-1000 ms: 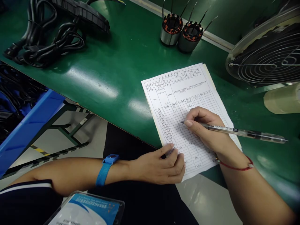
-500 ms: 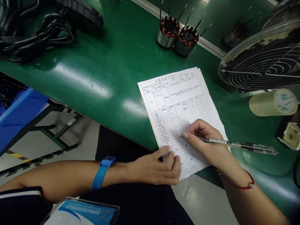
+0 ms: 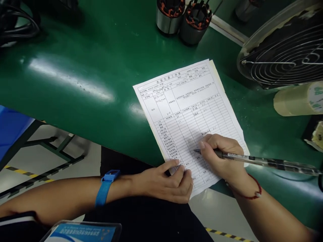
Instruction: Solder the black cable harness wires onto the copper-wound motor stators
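Note:
A printed paper form (image 3: pixel 186 97) with a table and some handwriting lies at an angle on the green workbench, its lower end reaching over the front edge. My right hand (image 3: pixel 224 154) is closed around a clear-barrelled pen (image 3: pixel 267 163). The pen's tip points left, at or just above the lower rows; I cannot tell whether it touches. My left hand (image 3: pixel 171 181) rests on the form's lower left corner, fingers bent and a little apart, with no object seen in them. A second, yellowish sheet edge shows beneath the form.
Two motor stators (image 3: pixel 170 16) with copper windings stand at the back of the bench (image 3: pixel 101 87). A round fan (image 3: pixel 285 57) with a wire guard is at the right, near a roll of tape (image 3: pixel 297 99). Black cables (image 3: pixel 17 22) lie far left, above a blue bin (image 3: pixel 12 129).
The view has shifted, so the stators sit higher and the form further left. My right hand has come slightly down the form, and the pen tip and new-looking writing now show.

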`<state>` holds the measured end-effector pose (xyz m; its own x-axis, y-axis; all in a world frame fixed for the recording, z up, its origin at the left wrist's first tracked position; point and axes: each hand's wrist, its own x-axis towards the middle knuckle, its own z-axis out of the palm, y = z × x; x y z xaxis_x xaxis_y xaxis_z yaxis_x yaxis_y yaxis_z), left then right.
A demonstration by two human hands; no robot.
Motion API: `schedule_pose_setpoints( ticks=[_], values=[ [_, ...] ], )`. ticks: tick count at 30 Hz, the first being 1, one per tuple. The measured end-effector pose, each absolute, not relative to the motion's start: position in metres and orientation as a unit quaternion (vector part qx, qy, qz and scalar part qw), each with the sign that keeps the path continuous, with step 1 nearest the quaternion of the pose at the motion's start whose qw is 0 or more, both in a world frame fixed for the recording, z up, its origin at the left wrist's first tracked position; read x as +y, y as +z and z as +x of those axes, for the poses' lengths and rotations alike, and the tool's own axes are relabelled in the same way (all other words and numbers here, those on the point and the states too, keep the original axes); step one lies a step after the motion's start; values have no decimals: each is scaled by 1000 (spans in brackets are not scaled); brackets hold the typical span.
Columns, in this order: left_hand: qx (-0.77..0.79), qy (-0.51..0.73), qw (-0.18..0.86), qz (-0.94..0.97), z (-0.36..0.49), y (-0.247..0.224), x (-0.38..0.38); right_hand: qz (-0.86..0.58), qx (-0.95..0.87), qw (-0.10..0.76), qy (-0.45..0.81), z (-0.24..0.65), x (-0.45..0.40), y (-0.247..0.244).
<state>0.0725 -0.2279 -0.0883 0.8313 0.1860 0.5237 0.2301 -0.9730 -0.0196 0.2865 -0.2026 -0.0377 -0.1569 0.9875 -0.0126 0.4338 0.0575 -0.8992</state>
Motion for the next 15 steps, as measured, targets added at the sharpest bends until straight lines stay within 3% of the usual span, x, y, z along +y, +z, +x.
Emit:
schedule_pose_setpoints(
  ticks=[15],
  values=[
    [-83, -255, 41, -962, 70, -86, -220, -567, -659, 333, 365, 282, -199, -33]
  ],
)
